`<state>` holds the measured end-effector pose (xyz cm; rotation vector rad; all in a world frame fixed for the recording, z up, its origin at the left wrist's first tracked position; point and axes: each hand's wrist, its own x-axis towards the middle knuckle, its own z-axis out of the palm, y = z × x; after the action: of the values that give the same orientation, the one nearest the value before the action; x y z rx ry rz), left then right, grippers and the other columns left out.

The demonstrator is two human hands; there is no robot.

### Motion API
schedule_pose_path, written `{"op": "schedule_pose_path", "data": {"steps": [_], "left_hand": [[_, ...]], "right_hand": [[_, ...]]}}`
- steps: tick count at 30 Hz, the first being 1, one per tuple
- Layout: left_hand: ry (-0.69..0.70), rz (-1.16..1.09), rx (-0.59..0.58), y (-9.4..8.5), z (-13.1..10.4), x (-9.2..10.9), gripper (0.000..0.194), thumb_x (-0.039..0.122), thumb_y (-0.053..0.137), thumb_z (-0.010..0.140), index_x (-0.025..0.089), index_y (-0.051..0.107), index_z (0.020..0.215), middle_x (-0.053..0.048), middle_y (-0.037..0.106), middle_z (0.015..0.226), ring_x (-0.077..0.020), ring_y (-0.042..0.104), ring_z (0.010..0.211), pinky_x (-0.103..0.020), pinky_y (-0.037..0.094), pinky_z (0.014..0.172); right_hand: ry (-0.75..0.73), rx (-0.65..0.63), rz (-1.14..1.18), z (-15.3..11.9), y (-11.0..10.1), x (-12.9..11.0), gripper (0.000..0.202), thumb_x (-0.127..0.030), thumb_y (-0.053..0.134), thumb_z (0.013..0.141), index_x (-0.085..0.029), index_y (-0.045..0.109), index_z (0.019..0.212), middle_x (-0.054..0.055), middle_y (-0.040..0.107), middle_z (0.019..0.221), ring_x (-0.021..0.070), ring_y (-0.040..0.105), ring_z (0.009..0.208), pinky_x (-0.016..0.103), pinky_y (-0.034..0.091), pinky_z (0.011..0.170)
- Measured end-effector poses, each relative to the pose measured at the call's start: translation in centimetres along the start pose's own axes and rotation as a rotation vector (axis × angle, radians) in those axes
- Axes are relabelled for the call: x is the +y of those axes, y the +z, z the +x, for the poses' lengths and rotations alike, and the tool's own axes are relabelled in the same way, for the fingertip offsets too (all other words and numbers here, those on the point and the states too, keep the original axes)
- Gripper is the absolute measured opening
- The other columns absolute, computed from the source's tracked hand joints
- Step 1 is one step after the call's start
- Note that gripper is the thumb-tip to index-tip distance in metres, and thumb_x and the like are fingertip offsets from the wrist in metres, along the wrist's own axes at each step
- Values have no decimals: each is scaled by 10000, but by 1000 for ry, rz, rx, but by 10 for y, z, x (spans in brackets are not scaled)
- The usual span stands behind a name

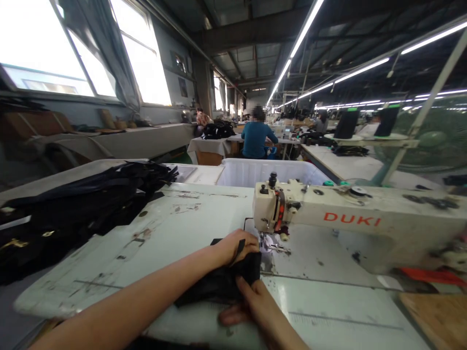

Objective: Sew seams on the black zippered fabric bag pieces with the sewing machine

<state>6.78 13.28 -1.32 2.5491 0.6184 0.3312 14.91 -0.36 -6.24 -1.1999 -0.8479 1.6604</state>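
Observation:
A piece of black fabric (222, 284) lies on the pale sewing table, its right edge close to the needle area of a white sewing machine (352, 218) marked DUKI. My left hand (237, 245) is closed on the fabric's far part, fingers curled beside the presser foot (272, 245). A narrow black strip shows against this hand. Nearer to me, my right hand (257, 306) grips the fabric's near right corner with the thumb on top. Its other fingers are partly hidden or blurred below the fabric. I cannot make out the needle tip.
Piled black fabric pieces (83, 209) with some metal fittings cover the left side. Behind the table stands a white plastic bin (270, 170). Black thread cones (346, 124) stand at the right, near a fan (434, 141). A person in a blue top (254, 138) sits farther ahead.

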Motion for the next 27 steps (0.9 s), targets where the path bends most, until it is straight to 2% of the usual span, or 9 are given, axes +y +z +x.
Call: {"op": "schedule_pose_path", "data": {"steps": [3,6,9,13,16,18,20,23,27], "left_hand": [[2,-42,-2,12,7,-2,255,216,504,886,155,608,661,5,593,646,-130,538,633,-191,383,611],[-18,-67,4,12,8,-1,243,206,503,873,155,602,657,9,573,630,-130,515,626,-192,363,590],[-39,-76,3,10,10,-2,238,220,507,871,159,611,666,6,576,641,-132,515,630,-194,371,604],[-74,-78,17,7,12,-3,233,241,518,865,162,628,675,3,575,631,-137,514,616,-202,379,603],[-80,-104,29,2,12,0,238,271,524,871,164,649,699,-3,588,632,-144,530,620,-203,395,607],[-72,-130,29,-1,10,3,249,276,515,884,163,659,715,-9,608,656,-146,550,636,-203,409,626],[-66,-153,28,-4,8,8,252,269,509,892,159,664,727,-14,624,683,-147,565,654,-205,418,645],[-68,-180,22,-8,3,14,254,265,505,900,151,667,741,-14,628,698,-147,576,671,-204,427,653],[-86,-207,-8,-14,-5,16,231,264,522,895,146,678,772,-3,642,707,-135,585,665,-183,439,632]], "right_hand": [[-21,53,-135,2,-40,-7,632,-701,676,650,-165,500,935,63,697,659,287,709,598,370,553,556],[-26,94,-235,9,-61,-14,585,-735,625,659,-195,450,798,55,685,641,265,714,611,326,547,534],[-6,81,-334,16,-64,-20,544,-742,537,712,-212,415,723,24,637,520,201,640,409,248,456,358],[-34,107,-493,13,-67,-32,380,-544,538,812,-219,410,661,-14,603,465,126,517,278,180,309,250],[-102,134,-585,9,-75,-42,302,-406,576,815,-208,438,634,-26,591,472,95,500,299,163,271,278],[-166,149,-603,10,-80,-46,235,-376,626,783,-203,483,715,-36,611,544,88,526,364,163,286,317],[-197,138,-588,14,-82,-46,259,-420,638,770,-212,488,803,-51,608,571,93,518,384,177,305,332],[-188,82,-554,21,-79,-43,336,-538,554,794,-221,456,738,-57,562,480,102,453,320,208,288,320],[-249,121,-578,16,-72,-43,346,-470,548,819,-228,389,629,-67,515,442,110,527,380,208,316,407]]}}
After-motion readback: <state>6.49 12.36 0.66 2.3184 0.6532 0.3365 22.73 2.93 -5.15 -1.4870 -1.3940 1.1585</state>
